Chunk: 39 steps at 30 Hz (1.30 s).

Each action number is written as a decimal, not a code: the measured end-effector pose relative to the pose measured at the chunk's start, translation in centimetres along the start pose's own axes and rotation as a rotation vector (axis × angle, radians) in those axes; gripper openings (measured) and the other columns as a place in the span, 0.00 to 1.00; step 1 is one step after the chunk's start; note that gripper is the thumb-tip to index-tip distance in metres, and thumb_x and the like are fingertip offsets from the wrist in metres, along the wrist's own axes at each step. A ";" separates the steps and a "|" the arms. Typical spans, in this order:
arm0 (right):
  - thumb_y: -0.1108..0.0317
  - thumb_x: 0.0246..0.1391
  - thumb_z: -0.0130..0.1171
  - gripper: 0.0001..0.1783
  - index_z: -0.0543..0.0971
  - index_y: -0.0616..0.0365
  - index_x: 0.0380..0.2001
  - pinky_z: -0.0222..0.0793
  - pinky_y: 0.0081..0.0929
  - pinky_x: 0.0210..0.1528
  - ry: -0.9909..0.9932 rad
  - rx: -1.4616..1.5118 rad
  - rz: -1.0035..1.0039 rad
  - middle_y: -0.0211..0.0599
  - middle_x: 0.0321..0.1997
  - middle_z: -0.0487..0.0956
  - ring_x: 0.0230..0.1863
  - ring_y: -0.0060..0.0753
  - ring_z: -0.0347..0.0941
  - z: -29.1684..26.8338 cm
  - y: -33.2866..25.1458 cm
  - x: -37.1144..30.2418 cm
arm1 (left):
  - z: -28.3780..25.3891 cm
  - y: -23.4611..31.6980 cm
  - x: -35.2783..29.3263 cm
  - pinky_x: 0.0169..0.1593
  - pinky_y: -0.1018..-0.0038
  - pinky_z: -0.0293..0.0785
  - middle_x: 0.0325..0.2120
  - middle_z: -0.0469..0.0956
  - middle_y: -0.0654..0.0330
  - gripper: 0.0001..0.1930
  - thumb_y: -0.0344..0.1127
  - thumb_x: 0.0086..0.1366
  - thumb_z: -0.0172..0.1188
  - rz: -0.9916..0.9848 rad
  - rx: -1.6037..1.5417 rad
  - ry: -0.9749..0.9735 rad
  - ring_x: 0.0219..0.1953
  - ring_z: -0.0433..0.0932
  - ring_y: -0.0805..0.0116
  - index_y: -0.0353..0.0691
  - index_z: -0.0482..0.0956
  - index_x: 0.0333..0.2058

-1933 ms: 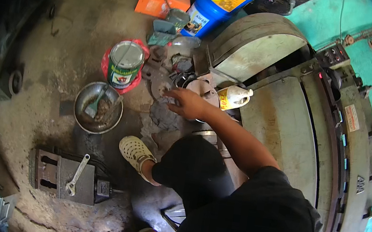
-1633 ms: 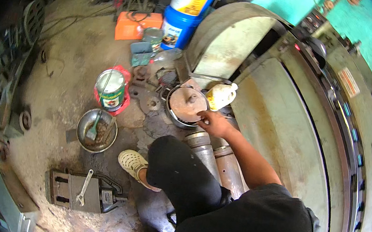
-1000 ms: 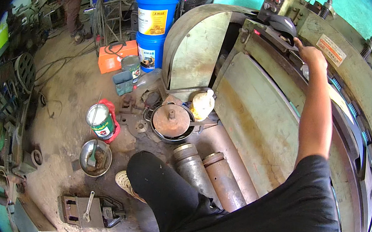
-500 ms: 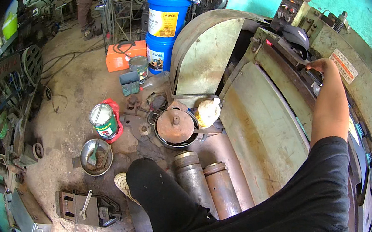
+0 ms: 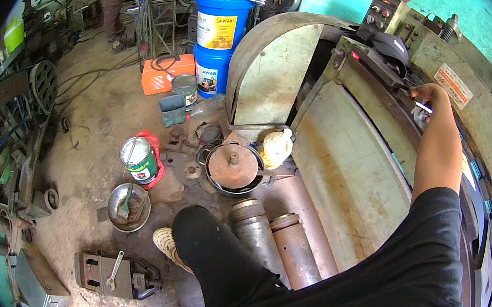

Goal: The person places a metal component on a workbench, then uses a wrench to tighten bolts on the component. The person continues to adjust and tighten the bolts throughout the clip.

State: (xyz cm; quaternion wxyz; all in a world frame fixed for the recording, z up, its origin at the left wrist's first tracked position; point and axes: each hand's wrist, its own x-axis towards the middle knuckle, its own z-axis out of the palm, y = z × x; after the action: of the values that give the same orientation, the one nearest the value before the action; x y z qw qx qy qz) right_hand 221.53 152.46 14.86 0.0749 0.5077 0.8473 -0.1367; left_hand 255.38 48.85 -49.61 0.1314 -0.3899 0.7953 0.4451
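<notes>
While right hand (image 5: 426, 95) reached up onto big grey-green machine (image 5: 350, 161), grip pinched narrow on small thin white object (image 5: 424, 107) at machine's top ledge; object type unclear. Left hand out of view. Floor count: two blue drums (image 5: 217, 38) stacked, two steel cylinders (image 5: 275, 241) side by side, one green-labelled can (image 5: 138, 159), one metal bowl (image 5: 128, 207), one pan (image 5: 233, 168), one yellowish jug (image 5: 275, 147), one orange box (image 5: 166, 73).

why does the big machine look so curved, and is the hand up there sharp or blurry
Head view: fisheye lens bends the grey-green machine toward the rim, black corners; even daylight, soft shadows; the right hand on its top ledge is small but fairly sharp, a pale glint at the fingers.
</notes>
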 end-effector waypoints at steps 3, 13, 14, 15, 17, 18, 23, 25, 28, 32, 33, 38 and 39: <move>0.51 0.50 0.58 0.30 0.73 0.44 0.58 0.63 0.51 0.60 0.076 -0.388 -0.153 0.50 0.67 0.68 0.65 0.47 0.63 -0.2 -0.1 3.3 | 0.0 -0.7 -0.1 0.29 0.71 0.78 0.35 0.81 0.49 0.21 0.31 0.59 0.62 0.037 0.011 -0.009 0.25 0.80 0.63 0.25 0.75 0.50; 0.43 0.39 0.74 0.62 0.50 0.57 0.70 0.69 0.42 0.62 1.057 0.270 -0.046 0.63 0.63 0.66 0.61 0.57 0.70 4.3 1.6 -0.6 | 0.2 0.4 -0.3 0.40 0.71 0.77 0.40 0.81 0.51 0.24 0.40 0.63 0.64 0.026 0.284 -0.144 0.36 0.77 0.66 0.33 0.74 0.55; 0.44 0.39 0.75 0.63 0.50 0.56 0.70 0.70 0.43 0.61 1.098 0.282 -0.083 0.63 0.62 0.66 0.60 0.58 0.71 4.6 1.5 -1.2 | 0.3 0.8 -0.7 0.43 0.71 0.76 0.40 0.81 0.50 0.25 0.42 0.64 0.64 0.049 0.250 -0.119 0.37 0.77 0.65 0.33 0.74 0.55; 0.45 0.38 0.75 0.64 0.49 0.55 0.71 0.70 0.43 0.60 1.139 0.276 -0.106 0.63 0.61 0.66 0.59 0.58 0.71 5.1 1.4 -1.6 | 0.3 1.2 -1.0 0.44 0.71 0.76 0.41 0.81 0.49 0.25 0.42 0.63 0.63 0.072 0.263 -0.114 0.38 0.77 0.64 0.33 0.74 0.55; 0.48 0.36 0.77 0.64 0.49 0.53 0.71 0.71 0.44 0.59 1.183 0.270 -0.164 0.61 0.58 0.67 0.56 0.58 0.72 5.8 1.2 -2.1 | 0.2 1.9 -1.6 0.45 0.69 0.76 0.41 0.81 0.48 0.25 0.42 0.63 0.63 0.118 0.293 -0.107 0.39 0.78 0.62 0.34 0.75 0.55; 0.50 0.36 0.77 0.64 0.49 0.53 0.71 0.71 0.44 0.59 1.202 0.285 -0.199 0.61 0.57 0.68 0.55 0.59 0.72 6.1 1.1 -2.2 | 0.1 2.2 -1.8 0.49 0.67 0.76 0.43 0.82 0.46 0.25 0.43 0.63 0.63 0.123 0.293 -0.128 0.43 0.78 0.58 0.35 0.75 0.55; 0.56 0.36 0.73 0.62 0.49 0.56 0.70 0.70 0.47 0.59 1.304 0.343 -0.328 0.62 0.55 0.67 0.54 0.64 0.70 7.0 1.2 -2.2 | 0.2 2.2 -1.7 0.43 0.69 0.77 0.38 0.82 0.52 0.25 0.45 0.61 0.65 0.111 0.375 -0.080 0.37 0.78 0.64 0.38 0.76 0.54; 0.56 0.35 0.73 0.62 0.49 0.56 0.70 0.70 0.48 0.58 1.326 0.345 -0.367 0.62 0.55 0.67 0.54 0.64 0.70 7.1 1.2 -2.0 | 0.3 2.1 -1.3 0.43 0.70 0.77 0.37 0.82 0.52 0.25 0.45 0.61 0.65 0.102 0.357 -0.079 0.37 0.78 0.64 0.38 0.76 0.54; 0.58 0.35 0.74 0.61 0.49 0.56 0.70 0.69 0.48 0.58 1.342 0.351 -0.398 0.62 0.55 0.66 0.53 0.64 0.70 7.1 1.3 -1.6 | 0.6 2.1 -0.7 0.42 0.70 0.77 0.37 0.82 0.52 0.25 0.45 0.61 0.65 0.091 0.346 -0.081 0.36 0.77 0.64 0.38 0.76 0.54; 0.58 0.35 0.74 0.61 0.50 0.56 0.69 0.68 0.47 0.59 1.376 0.337 -0.415 0.62 0.55 0.66 0.54 0.64 0.70 7.2 1.4 -1.5 | 0.8 1.9 -0.1 0.41 0.70 0.76 0.37 0.82 0.53 0.25 0.45 0.62 0.65 0.079 0.331 -0.081 0.35 0.77 0.65 0.38 0.76 0.54; 0.58 0.35 0.74 0.61 0.50 0.56 0.69 0.68 0.47 0.59 1.385 0.348 -0.431 0.62 0.55 0.66 0.54 0.64 0.69 7.2 1.4 -1.5 | 0.9 1.7 0.1 0.41 0.70 0.76 0.37 0.82 0.53 0.25 0.45 0.62 0.65 0.078 0.326 -0.082 0.35 0.77 0.65 0.38 0.76 0.54; 0.57 0.36 0.75 0.61 0.50 0.54 0.70 0.68 0.46 0.60 1.323 0.352 -0.403 0.61 0.58 0.66 0.56 0.62 0.69 7.1 1.5 -2.1 | 0.7 0.5 0.8 0.40 0.70 0.76 0.36 0.82 0.53 0.24 0.45 0.62 0.65 0.072 0.301 -0.079 0.34 0.77 0.66 0.39 0.76 0.54; 0.57 0.36 0.75 0.61 0.50 0.54 0.70 0.68 0.46 0.60 1.311 0.336 -0.393 0.61 0.58 0.65 0.56 0.62 0.69 7.1 1.5 -2.2 | 0.6 0.2 0.9 0.40 0.71 0.76 0.36 0.82 0.53 0.24 0.45 0.62 0.65 0.068 0.292 -0.079 0.34 0.77 0.66 0.39 0.76 0.54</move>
State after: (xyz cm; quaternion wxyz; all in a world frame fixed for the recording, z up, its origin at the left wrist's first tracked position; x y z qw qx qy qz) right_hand 223.83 149.16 8.45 -0.5567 0.3275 0.7613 0.0574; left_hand 254.54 48.99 -50.32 0.2029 -0.3215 0.8586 0.3439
